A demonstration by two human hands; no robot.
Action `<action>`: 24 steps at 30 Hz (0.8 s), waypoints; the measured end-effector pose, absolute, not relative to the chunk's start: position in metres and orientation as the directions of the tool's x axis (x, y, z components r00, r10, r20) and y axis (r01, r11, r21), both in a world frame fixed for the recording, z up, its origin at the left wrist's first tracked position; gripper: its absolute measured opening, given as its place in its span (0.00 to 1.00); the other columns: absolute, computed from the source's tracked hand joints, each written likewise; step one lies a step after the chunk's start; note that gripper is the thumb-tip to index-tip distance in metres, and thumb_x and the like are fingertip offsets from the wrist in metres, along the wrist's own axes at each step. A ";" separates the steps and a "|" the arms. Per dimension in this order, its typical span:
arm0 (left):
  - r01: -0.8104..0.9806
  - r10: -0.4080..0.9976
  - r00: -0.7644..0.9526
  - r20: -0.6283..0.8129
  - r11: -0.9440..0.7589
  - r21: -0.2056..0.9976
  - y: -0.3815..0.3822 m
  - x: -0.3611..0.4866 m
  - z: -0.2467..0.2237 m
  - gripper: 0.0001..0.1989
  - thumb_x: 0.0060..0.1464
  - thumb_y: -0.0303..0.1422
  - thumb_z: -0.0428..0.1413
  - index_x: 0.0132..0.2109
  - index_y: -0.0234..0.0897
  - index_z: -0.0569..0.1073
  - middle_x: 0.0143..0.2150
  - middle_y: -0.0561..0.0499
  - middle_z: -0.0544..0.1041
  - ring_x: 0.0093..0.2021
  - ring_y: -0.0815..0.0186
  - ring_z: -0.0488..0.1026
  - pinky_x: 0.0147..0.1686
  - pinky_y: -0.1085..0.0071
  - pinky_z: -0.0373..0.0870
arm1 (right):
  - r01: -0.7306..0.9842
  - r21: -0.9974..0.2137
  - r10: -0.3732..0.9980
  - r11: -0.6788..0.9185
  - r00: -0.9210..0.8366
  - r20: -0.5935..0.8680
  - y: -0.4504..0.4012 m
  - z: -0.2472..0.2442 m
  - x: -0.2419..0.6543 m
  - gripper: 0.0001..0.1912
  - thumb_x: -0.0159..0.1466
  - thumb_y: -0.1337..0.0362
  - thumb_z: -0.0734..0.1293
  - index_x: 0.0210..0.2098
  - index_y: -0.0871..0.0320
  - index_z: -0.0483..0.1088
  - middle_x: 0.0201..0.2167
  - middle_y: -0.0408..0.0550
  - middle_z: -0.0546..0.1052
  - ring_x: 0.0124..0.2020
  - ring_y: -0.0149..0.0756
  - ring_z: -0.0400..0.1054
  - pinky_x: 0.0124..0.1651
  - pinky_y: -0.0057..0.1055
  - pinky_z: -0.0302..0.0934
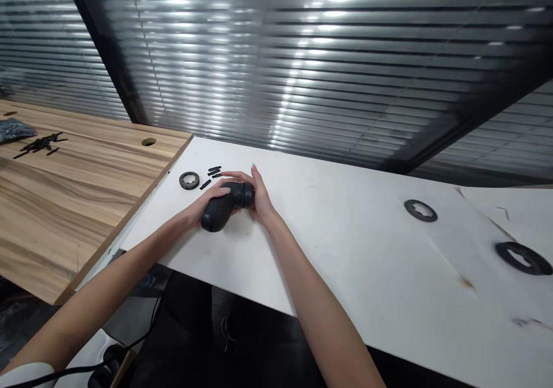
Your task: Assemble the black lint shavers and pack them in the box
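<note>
jointly, a person's two bare hands steady a black, angled device (221, 208) over a white table (328, 238). the left hand (209, 196) is closed around its bend, thumb on top, while the right hand (261, 200) cups the collared end, its fingers partly hidden behind. the device's rounded end points out of the grip, back toward the person.

just beyond the left hand's fingers lie several small black strips (215, 171); left of them, near the grip, rests a dark notched ring (182, 181). well to the right of the grip lie a second ring (425, 218) and, farther out, a third ring (530, 269). far left, a wood-grain table (86, 203) bears a heap of black pieces (43, 143) beside a bag (15, 130). slatted blinds (259, 59) rise beyond.
</note>
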State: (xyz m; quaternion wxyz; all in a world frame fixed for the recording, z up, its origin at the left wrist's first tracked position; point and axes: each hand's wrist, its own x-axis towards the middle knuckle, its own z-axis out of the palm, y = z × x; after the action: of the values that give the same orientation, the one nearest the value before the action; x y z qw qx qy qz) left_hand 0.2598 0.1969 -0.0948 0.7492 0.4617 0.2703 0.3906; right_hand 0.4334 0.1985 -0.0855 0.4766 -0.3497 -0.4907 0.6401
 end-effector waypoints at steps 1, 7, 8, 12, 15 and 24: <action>-0.339 0.843 0.537 -0.033 0.251 0.907 0.198 0.263 -0.096 0.26 0.52 0.45 0.67 0.54 0.38 0.76 0.45 0.45 0.81 0.40 0.58 0.79 0.43 0.62 0.76 | -0.259 -0.962 0.964 -0.082 -0.265 -0.011 0.199 -0.086 0.433 0.35 0.67 0.32 0.61 0.47 0.55 0.82 0.45 0.53 0.83 0.41 0.48 0.78 0.29 0.35 0.72; -0.355 0.882 0.467 0.058 0.127 0.926 0.193 0.267 -0.103 0.23 0.55 0.45 0.64 0.53 0.36 0.74 0.47 0.45 0.80 0.38 0.58 0.80 0.40 0.64 0.77 | -0.135 -0.989 0.990 0.059 -0.117 0.075 0.196 -0.085 0.427 0.23 0.65 0.46 0.64 0.43 0.55 0.82 0.44 0.51 0.82 0.33 0.44 0.75 0.24 0.34 0.67; -0.347 0.882 0.468 0.057 0.123 0.930 0.192 0.266 -0.103 0.23 0.55 0.45 0.64 0.53 0.37 0.73 0.43 0.47 0.80 0.35 0.59 0.80 0.36 0.65 0.76 | -0.127 -0.989 0.992 0.078 -0.087 0.089 0.194 -0.086 0.426 0.22 0.65 0.48 0.64 0.43 0.56 0.82 0.43 0.51 0.82 0.30 0.43 0.74 0.22 0.34 0.65; -0.300 0.879 0.477 0.006 0.156 0.941 0.189 0.264 -0.098 0.25 0.55 0.45 0.64 0.55 0.40 0.68 0.44 0.48 0.80 0.31 0.60 0.80 0.27 0.69 0.74 | -0.085 -0.988 0.991 0.132 -0.013 0.134 0.192 -0.092 0.426 0.23 0.66 0.49 0.60 0.41 0.56 0.81 0.32 0.51 0.80 0.25 0.45 0.71 0.24 0.39 0.66; -0.230 0.817 0.575 -0.039 0.207 0.951 0.189 0.261 -0.094 0.28 0.60 0.48 0.60 0.63 0.42 0.68 0.49 0.45 0.80 0.28 0.62 0.79 0.20 0.71 0.71 | -0.006 -0.974 0.974 0.228 0.023 0.227 0.193 -0.096 0.429 0.22 0.66 0.50 0.59 0.37 0.55 0.81 0.34 0.51 0.81 0.37 0.50 0.75 0.38 0.42 0.70; -0.244 0.763 0.644 -0.046 0.262 0.934 0.191 0.254 -0.102 0.29 0.61 0.49 0.58 0.64 0.42 0.66 0.36 0.52 0.77 0.16 0.64 0.72 0.12 0.72 0.64 | 0.062 -0.929 0.930 0.364 0.020 0.366 0.188 -0.094 0.421 0.18 0.65 0.58 0.56 0.38 0.53 0.77 0.41 0.47 0.82 0.48 0.47 0.75 0.55 0.42 0.66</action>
State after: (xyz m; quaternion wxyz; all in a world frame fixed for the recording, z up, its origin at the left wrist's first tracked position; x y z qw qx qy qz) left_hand 0.2539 0.1912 -0.1016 0.7518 0.5069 0.2561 0.3350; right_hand 0.4214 0.1882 -0.0942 0.5773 -0.4201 -0.5906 0.3760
